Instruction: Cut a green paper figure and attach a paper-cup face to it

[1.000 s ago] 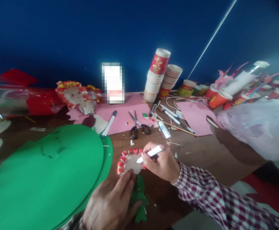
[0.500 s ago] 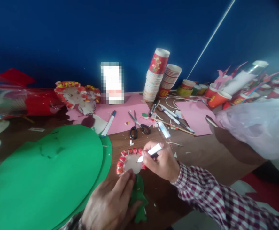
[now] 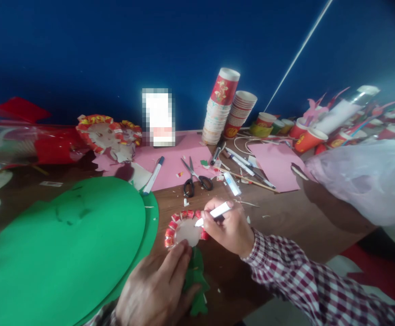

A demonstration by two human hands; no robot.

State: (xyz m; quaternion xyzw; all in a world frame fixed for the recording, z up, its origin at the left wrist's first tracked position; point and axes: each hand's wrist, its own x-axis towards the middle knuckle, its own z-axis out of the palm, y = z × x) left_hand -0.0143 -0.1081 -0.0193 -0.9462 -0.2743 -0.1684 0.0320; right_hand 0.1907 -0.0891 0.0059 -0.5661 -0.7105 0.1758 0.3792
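My right hand (image 3: 231, 228) is closed around a white marker (image 3: 217, 213), its tip over the pale centre of a paper lion-like ring craft (image 3: 187, 231). Curled red paper pieces edge that disc. Stretched fingers of my left hand (image 3: 159, 280) lie on the disc's lower edge and hold it down on the table. A green paper cutout (image 3: 196, 276) sits below the disc, partly under my left thumb. Whether the two are joined is hidden by my fingers.
Black-handled scissors (image 3: 193, 176), a capped marker (image 3: 154, 175) and a glue stick (image 3: 232, 183) lie beyond my hands. Large green paper sheets (image 3: 82, 244) cover the left. Stacked paper cups (image 3: 219, 108) stand at the back. A whitish plastic bag (image 3: 363, 181) bulges at right.
The marker tip has shifted slightly up and right over the disc, the right hand moving with it. My left hand stays in place.
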